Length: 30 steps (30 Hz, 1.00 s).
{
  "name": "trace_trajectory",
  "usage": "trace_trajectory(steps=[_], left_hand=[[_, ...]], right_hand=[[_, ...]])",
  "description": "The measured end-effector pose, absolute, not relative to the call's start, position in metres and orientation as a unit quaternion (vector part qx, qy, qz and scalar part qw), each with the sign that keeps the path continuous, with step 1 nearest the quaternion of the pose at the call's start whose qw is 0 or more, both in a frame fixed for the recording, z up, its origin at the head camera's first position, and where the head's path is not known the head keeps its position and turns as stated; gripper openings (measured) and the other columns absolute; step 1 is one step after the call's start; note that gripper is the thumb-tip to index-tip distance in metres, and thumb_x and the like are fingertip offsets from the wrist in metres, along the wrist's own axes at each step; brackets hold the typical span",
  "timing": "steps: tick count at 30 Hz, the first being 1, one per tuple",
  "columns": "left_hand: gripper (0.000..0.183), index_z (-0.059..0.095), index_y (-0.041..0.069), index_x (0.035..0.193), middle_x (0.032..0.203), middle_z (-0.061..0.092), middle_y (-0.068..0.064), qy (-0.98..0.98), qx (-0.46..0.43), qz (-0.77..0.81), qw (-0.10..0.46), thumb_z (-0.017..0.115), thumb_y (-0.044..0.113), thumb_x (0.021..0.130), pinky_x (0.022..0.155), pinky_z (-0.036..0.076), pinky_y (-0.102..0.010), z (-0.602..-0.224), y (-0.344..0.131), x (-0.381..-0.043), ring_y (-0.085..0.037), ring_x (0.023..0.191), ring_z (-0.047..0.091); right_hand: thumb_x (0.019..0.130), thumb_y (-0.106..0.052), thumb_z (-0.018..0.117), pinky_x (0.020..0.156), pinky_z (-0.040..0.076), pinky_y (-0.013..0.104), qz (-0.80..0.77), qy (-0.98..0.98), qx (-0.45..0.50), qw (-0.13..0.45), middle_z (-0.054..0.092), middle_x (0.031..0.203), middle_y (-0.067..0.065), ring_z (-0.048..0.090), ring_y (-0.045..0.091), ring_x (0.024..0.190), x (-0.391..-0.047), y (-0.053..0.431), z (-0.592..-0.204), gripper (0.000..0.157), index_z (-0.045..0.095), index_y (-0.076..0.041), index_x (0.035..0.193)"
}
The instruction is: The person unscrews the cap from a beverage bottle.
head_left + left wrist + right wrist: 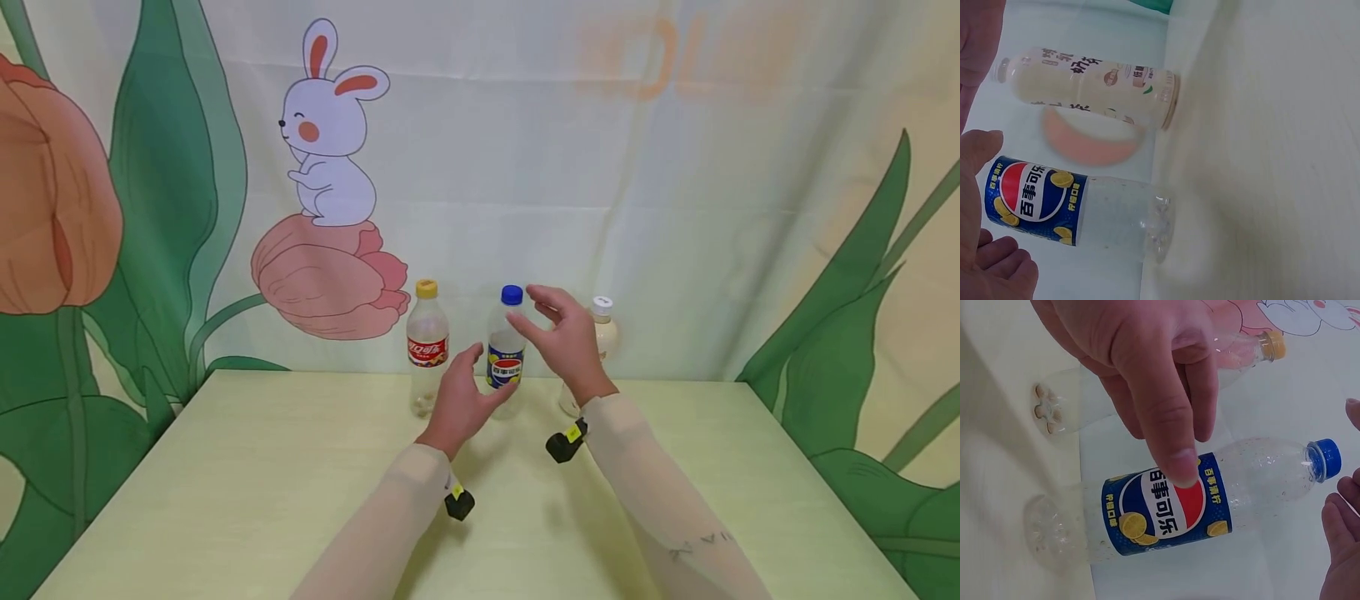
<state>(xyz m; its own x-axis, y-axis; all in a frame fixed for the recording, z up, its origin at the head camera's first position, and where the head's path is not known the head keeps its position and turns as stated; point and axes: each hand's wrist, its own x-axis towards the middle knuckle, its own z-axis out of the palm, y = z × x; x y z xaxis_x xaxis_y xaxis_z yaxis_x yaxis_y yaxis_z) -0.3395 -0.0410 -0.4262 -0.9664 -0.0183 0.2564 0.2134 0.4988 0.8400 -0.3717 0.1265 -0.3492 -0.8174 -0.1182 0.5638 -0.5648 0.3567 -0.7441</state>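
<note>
Where the pale table (247,483) meets a printed backdrop (487,142), three bottles stand upright in a loose row. Middle one: blue-capped bottle (506,356), clear-walled, blue label with a red, white and blue disc and yellow lemons; both hands are about it, one to each side. Left hand (459,404) at label height, thumb well apart from the fingers, fingers loosely bent; thumb and fingertips overlap the label in the right wrist view, though whether skin meets plastic is hard to say from these angles. Right hand (566,342) higher, beside the blue cap, thumb and fingers spread with a gap between. To the left, just past the left hand, yellow-capped bottle (427,352), clear, red label, brownish marks at its base. To the right, white-capped bottle (608,337), cream-coloured, partly hidden behind the right hand and wrist. Light sleeves (375,533) on both arms; small black wrist cameras (459,504) with yellow patches at the cuffs. Backdrop print: white rabbit (333,192) seated on a pink tulip (322,279), larger orange tulip (52,192) far left, green leaves (832,375) both sides.
</note>
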Motion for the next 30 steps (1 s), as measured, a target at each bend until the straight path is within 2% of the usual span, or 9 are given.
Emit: trace_trajectory(steps=[7,14,23,30], left_hand=[[0.089,0.034,0.011,0.158,0.162,0.041,-0.011,-0.838,-0.048,-0.535,0.095,0.081,0.039,0.088,0.121,0.038,-0.052,-0.424,-0.032,-0.351,-0.032,0.150,0.041],[0.082,0.040,0.013,0.153,0.156,0.048,-0.010,-0.826,-0.057,-0.553,0.089,0.083,0.036,0.087,0.120,0.039,-0.053,-0.419,-0.033,-0.361,-0.033,0.146,0.046],[0.088,0.037,0.011,0.155,0.157,0.047,-0.012,-0.824,-0.043,-0.559,0.086,0.082,0.043,0.086,0.120,0.040,-0.052,-0.419,-0.027,-0.372,-0.033,0.145,0.047],[0.086,0.037,0.012,0.155,0.155,0.049,-0.011,-0.815,-0.035,-0.572,0.079,0.083,0.038,0.086,0.119,0.041,-0.052,-0.422,-0.022,-0.377,-0.032,0.142,0.049]], right_hand=[[0.089,-0.041,0.080,0.113,0.047,0.051,0.551,-0.792,0.191,0.184,0.061,0.145,0.009,0.057,0.032,0.136,-0.379,0.126,-0.345,0.065,0.060,-0.006,0.140],[0.088,-0.046,0.079,0.112,0.049,0.043,0.570,-0.790,0.166,0.153,0.061,0.145,0.006,0.058,0.027,0.136,-0.384,0.123,-0.342,0.066,0.061,-0.011,0.141],[0.088,-0.042,0.080,0.112,0.049,0.042,0.577,-0.787,0.161,0.144,0.063,0.142,0.006,0.060,0.026,0.134,-0.394,0.116,-0.343,0.063,0.062,-0.009,0.140],[0.088,-0.041,0.081,0.112,0.050,0.042,0.577,-0.787,0.154,0.151,0.065,0.138,0.007,0.062,0.027,0.130,-0.401,0.113,-0.344,0.061,0.063,-0.008,0.137]])
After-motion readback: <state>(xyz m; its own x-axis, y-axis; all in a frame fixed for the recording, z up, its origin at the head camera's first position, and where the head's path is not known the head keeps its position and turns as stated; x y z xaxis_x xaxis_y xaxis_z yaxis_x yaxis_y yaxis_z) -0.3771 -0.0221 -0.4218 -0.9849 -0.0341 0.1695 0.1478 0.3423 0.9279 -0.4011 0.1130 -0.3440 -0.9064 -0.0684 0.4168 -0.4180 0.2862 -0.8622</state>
